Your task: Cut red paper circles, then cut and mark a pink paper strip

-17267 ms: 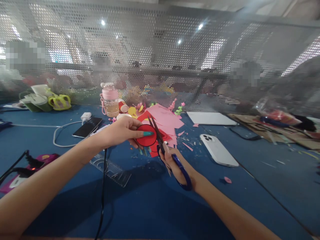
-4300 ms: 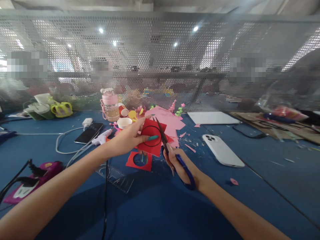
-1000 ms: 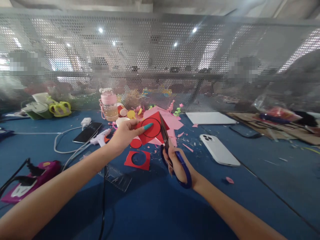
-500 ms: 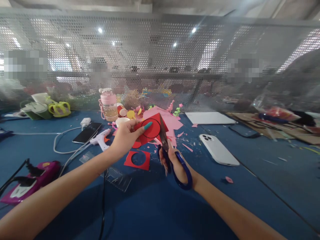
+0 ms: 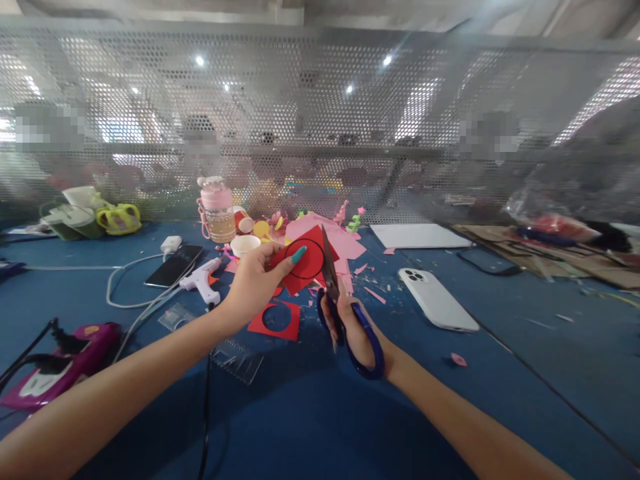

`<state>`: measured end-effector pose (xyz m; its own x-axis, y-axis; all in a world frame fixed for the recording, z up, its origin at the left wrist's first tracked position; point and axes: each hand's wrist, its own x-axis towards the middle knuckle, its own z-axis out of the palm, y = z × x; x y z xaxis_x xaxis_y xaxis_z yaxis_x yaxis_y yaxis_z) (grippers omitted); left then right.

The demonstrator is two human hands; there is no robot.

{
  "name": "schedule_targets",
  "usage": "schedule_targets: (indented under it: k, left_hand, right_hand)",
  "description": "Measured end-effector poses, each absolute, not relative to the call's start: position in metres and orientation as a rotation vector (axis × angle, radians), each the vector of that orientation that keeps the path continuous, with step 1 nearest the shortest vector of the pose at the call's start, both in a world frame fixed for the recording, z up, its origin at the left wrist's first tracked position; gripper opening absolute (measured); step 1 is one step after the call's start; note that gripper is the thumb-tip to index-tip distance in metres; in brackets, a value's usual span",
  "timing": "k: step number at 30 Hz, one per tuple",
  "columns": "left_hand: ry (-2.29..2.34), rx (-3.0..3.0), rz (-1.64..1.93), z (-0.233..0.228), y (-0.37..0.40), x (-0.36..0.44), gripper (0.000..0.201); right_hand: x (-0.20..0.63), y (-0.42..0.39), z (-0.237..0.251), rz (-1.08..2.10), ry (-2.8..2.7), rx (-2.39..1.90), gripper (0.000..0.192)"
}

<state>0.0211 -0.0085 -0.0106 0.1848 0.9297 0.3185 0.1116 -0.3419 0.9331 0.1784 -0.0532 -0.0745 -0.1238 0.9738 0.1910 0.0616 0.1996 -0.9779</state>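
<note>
My left hand [image 5: 257, 277] pinches a piece of red paper [image 5: 313, 257] between thumb and fingers; a circle is drawn on it in black. Through the blue handles of the scissors [image 5: 330, 283] go the fingers of my right hand [image 5: 353, 320]. The dark blades point up and away from me and meet the paper at its right side, near the drawn circle. Below the hands, a red paper square with a round hole [image 5: 275, 320] lies on the blue table [image 5: 310, 413]. A clear plastic stencil ruler [image 5: 237, 360] lies partly under my left forearm.
Behind the hands lie pink paper sheets [image 5: 350, 247], scraps and a white cup [image 5: 245, 245]. At left are a glue gun [image 5: 203, 281], a black phone [image 5: 175, 265], a bottle [image 5: 217, 210] and a purple power strip [image 5: 65, 367]. A white phone [image 5: 437, 300] lies right.
My left hand and the red paper have shifted slightly to the right, toward the scissors, and the paper has turned a little. My right hand and the scissors have barely moved.
</note>
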Motion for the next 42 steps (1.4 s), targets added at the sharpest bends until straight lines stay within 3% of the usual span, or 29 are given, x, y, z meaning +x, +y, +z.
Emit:
schedule_targets:
  k: [7, 42]
  left_hand:
    - [0.992, 1.628, 1.244, -0.016, -0.009, 0.022, 0.008]
    - [0.955, 1.617, 1.283, -0.006, -0.009, 0.022, 0.020]
  right_hand:
    - [0.180, -0.052, -0.076, 1.083, -1.469, -1.055, 0.063]
    - [0.183, -0.052, -0.075, 1.032, -1.480, -1.151, 0.061]
